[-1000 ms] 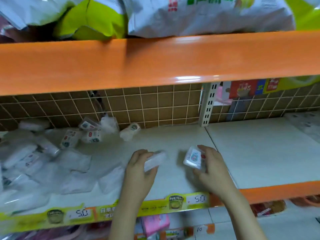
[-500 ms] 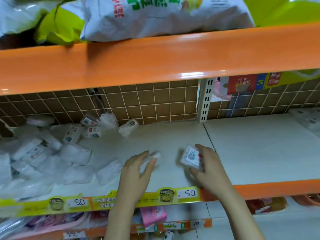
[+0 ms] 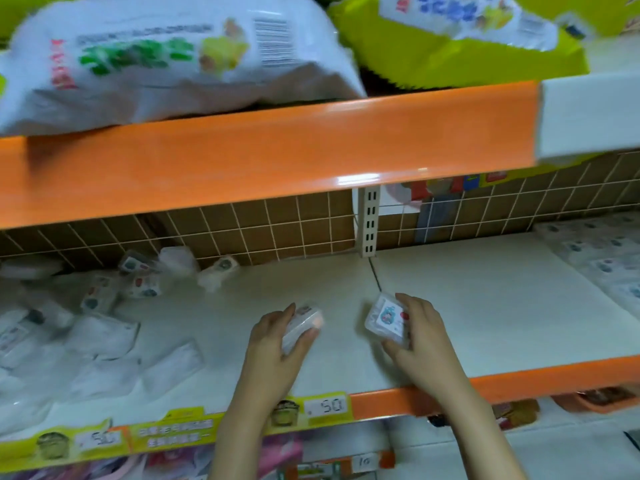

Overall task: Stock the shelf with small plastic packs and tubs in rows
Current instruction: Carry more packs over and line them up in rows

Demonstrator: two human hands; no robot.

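From the head camera, your left hand (image 3: 273,344) curls around a small clear tub (image 3: 302,325) low over the white shelf (image 3: 485,306), and your right hand (image 3: 420,337) pinches a second clear tub with a cartoon label (image 3: 384,318), tilted up just beside the seam between the two shelf boards. A loose heap of plastic packs (image 3: 86,327) lies on the shelf well to your left, and big white and green bags (image 3: 166,60) sit on the orange-edged shelf above.
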